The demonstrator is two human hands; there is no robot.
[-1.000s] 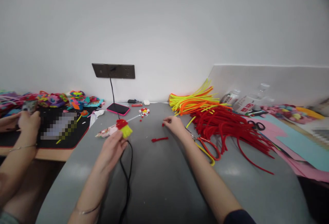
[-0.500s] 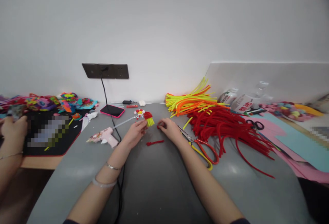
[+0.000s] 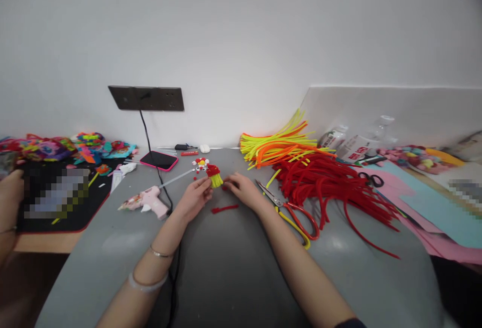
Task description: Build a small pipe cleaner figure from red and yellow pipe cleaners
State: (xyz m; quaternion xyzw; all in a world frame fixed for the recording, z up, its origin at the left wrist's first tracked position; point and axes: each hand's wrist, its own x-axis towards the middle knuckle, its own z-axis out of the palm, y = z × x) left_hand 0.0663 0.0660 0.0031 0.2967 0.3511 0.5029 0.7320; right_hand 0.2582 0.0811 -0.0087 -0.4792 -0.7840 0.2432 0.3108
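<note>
Grey table [image 3: 233,267] across lower frame; red pipe cleaners [image 3: 331,187] heaped right of centre; left hand [image 3: 194,198] at centre pinching red-and-yellow tuft [image 3: 214,175]; right hand [image 3: 244,191] just beside, fingers curled, grip unclear

One view only, from a camera worn on the person's head. It faces forward and slightly down across the grey desk [image 3: 233,267] toward the white wall [image 3: 241,31] at 12 o'clock. Both forearms run in from 6 o'clock, and the hands [image 3: 196,198] meet near the centre, at middle distance. The desk's near edge is cut off below. The wide lens bends the edges.
</note>
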